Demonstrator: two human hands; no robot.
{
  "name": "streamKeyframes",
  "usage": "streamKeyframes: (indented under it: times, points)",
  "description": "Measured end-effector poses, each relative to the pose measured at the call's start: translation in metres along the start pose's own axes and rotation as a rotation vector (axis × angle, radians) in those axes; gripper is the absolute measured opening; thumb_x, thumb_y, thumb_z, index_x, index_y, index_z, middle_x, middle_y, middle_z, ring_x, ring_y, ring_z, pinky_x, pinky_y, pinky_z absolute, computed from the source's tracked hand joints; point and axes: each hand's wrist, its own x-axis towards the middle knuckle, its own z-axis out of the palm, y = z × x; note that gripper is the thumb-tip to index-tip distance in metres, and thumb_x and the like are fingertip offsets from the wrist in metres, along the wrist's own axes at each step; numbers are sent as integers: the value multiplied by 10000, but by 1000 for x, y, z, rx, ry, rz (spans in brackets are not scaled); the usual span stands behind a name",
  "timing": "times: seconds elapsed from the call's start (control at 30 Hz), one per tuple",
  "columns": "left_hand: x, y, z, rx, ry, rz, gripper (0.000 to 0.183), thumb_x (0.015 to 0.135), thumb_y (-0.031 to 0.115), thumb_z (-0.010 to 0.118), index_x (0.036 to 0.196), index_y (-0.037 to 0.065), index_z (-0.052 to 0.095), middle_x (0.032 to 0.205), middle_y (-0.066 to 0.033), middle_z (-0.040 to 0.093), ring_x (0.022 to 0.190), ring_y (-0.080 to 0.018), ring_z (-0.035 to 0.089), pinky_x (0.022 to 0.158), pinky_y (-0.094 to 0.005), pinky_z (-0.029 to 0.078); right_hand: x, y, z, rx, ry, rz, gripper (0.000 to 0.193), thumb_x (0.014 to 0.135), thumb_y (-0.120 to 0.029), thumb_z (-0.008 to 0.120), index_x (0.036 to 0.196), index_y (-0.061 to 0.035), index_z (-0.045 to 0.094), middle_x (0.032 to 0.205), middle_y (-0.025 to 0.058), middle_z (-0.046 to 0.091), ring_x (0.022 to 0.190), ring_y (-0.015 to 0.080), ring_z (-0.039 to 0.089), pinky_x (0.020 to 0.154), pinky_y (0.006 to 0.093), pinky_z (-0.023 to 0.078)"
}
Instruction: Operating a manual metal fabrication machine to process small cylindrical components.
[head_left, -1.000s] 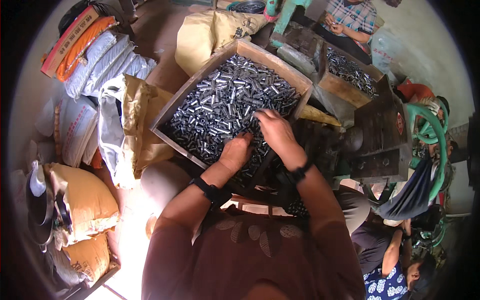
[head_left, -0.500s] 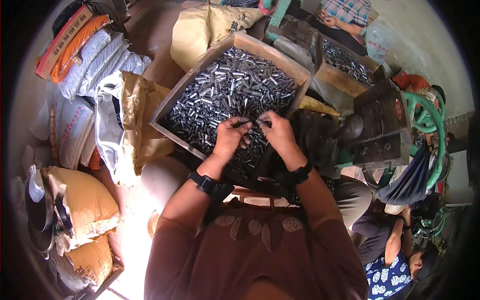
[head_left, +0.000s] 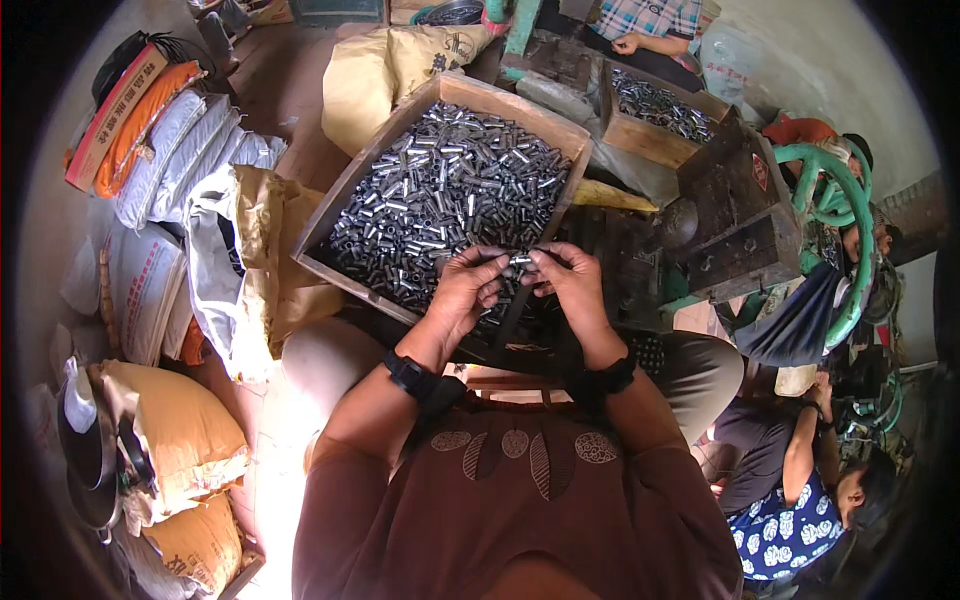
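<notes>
Wooden box (head_left: 515, 105): sits tilted across the view in front of the person; its low walls leave little margin, so a piece flicked sideways could clear the rim.
Heap of metal sleeves (head_left: 450, 180): loose and jumbled inside; anything dropped here would probably be lost among near-identical parts.
Left hand (head_left: 462, 288): thumb and forefinger pinched on one end of a small piece, other fingers curled; dark smudges, perhaps oil, could make that pinch slip.
Right hand (head_left: 575, 285): pinched likewise at the other end; uneven pressure between the two could twist the piece free.
Small metal piece (head_left: 519, 259): held over the box's near part; mostly covered by fingertips, so a misalignment could go unnoticed.
</notes>
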Motion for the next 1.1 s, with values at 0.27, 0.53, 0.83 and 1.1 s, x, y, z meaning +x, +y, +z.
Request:
streamKeyframes:
  times: [0.27,0.53,0.83,1.1]
  points:
    - [0,-3,-1,24,-39,90,70,811,66,600,872,76,568,682,40,533,484,-35,388,428,-179,307,-6,-4,4,-10,31,7,147,832,-132,590,880,7,592,727,39,616,578,104,596,462,191,429]
    - [-11,10,4,94,-273,-46,163,804,57,599,961,79,561,643,38,498,463,-28,361,402,-173,263,-8,-18,-21,34,-363,-29,349,826,-98,582,1159,-45,494,715,15,559,579,82,530,488,202,403]
    - [3,3,-4,135,-121,120,187,832,128,587,988,31,624,702,-23,594,639,-106,551,522,-223,417,30,-20,-9,-162,-520,-16,417,824,-100,593,1217,-70,456,809,37,588,669,92,556,539,202,432]
    - [38,31,-49,693,359,561,113,830,82,488,850,0,563,776,-119,601,715,-254,601,621,-332,495,115,15,45,-997,-203,-590,226,781,-175,598,960,-37,582,916,130,614,816,303,596,725,377,474]
